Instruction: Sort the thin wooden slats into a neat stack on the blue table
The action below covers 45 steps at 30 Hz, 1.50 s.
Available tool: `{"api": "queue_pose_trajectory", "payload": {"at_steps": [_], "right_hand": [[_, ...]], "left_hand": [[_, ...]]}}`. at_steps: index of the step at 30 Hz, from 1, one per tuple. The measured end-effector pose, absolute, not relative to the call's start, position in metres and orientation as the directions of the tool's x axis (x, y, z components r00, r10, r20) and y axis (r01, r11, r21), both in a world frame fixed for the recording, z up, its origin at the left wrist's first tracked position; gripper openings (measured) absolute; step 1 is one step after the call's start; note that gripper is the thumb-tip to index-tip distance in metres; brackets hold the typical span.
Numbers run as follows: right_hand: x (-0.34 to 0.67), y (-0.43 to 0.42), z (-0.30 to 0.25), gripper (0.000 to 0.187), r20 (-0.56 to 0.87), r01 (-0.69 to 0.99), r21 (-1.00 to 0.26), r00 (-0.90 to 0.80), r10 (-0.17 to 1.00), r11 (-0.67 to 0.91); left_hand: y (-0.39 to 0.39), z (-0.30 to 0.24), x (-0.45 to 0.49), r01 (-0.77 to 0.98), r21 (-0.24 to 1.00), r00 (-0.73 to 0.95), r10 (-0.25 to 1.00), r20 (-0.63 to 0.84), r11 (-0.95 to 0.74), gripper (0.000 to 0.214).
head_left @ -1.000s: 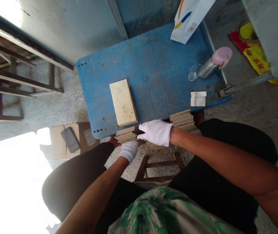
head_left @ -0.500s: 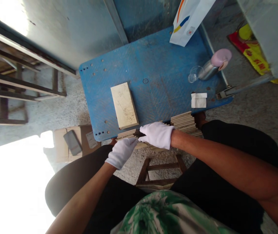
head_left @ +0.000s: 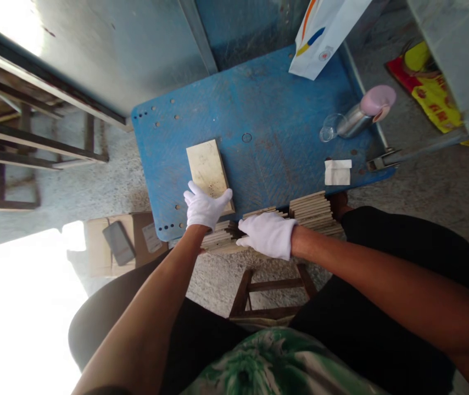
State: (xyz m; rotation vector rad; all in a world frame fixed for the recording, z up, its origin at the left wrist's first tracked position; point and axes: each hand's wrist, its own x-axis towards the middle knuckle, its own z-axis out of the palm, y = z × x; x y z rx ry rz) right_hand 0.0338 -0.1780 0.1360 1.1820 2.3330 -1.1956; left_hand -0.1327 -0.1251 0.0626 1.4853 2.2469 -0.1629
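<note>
Surface: blue metal table (head_left: 267, 115), scuffed, drilled with holes, set against a grey-blue wall panel. Floor: speckled concrete; wooden rack at far left; wooden stool under the near table edge.

On table: pale stone tile (head_left: 206, 167) lying flat; folded white cloth (head_left: 337, 171); steel flask with pink cap (head_left: 364, 111) on its side; white paper bag (head_left: 325, 30) at the back.

At near edge: tile stacks (head_left: 312, 211), fanned, reaching left under both hands.

Left hand (head_left: 205, 207): white-gloved, fingers spread loosely over the flat tile's near end, touching it, no closed grip. A second ago it sat lower, below the stacks.

Right hand (head_left: 268, 235): white-gloved, curled on the middle stack; grip underneath hidden. Position unchanged.
</note>
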Motion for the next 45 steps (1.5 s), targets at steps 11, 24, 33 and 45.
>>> {"api": "queue_pose_trajectory", "payload": {"at_steps": [11,24,33,45], "right_hand": [[0.033,-0.176,0.144,0.038,-0.600,0.808,-0.482,-0.587,0.544,0.340],[0.035,-0.178,0.141,0.039,-0.585,0.791,-0.491,-0.610,0.534,0.366],[0.036,-0.172,0.145,0.036,-0.589,0.795,-0.518,-0.599,0.542,0.317],[0.046,-0.155,0.136,0.053,-0.506,0.688,-0.706,-0.323,0.800,-0.169]], "left_hand": [[-0.092,0.025,-0.121,0.839,0.077,-0.444,0.760,-0.474,0.539,0.137],[-0.085,0.031,-0.134,0.836,0.126,-0.408,0.758,-0.508,0.534,0.130],[-0.105,0.061,-0.159,0.684,0.448,-0.346,0.797,-0.494,0.575,0.087],[-0.185,0.135,-0.105,0.690,0.441,-0.309,0.785,-0.537,0.574,0.110]]}}
